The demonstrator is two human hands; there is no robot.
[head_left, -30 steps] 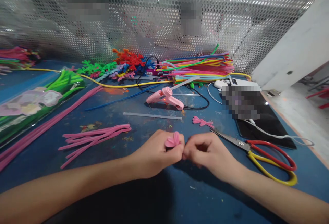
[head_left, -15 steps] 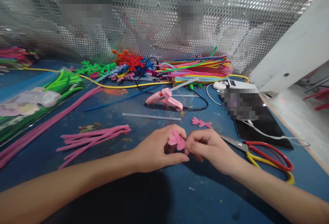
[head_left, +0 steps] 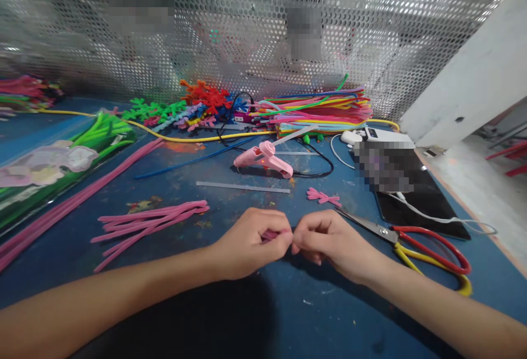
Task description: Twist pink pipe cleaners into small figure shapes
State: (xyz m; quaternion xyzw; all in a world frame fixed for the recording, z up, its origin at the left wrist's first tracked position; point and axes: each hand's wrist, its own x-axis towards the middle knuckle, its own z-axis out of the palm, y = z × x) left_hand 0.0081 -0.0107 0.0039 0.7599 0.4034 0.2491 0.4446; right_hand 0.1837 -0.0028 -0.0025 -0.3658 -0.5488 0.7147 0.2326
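Observation:
My left hand is closed around a pink pipe-cleaner piece, most of it hidden by the fingers. Fingertips of my right hand are pinched together and meet those of the left; they look closed on the end of the same piece, though that end is hidden. Just beyond the right hand lies a small looped pink pipe-cleaner piece. Red-and-yellow-handled scissors rest right of that hand. To the left, a bunch of bent pink pipe cleaners is spread on the blue table.
A pink glue gun lies ahead, behind a clear glue stick. Bundled colourful pipe cleaners lie along the perforated metal screen. A bag of green pipe cleaners is at left; a black tablet with a cable is at right.
My left hand has closed over the looped pink piece, which showed openly between the hands before. My right hand has shifted slightly left, fingertips now against the left ones.

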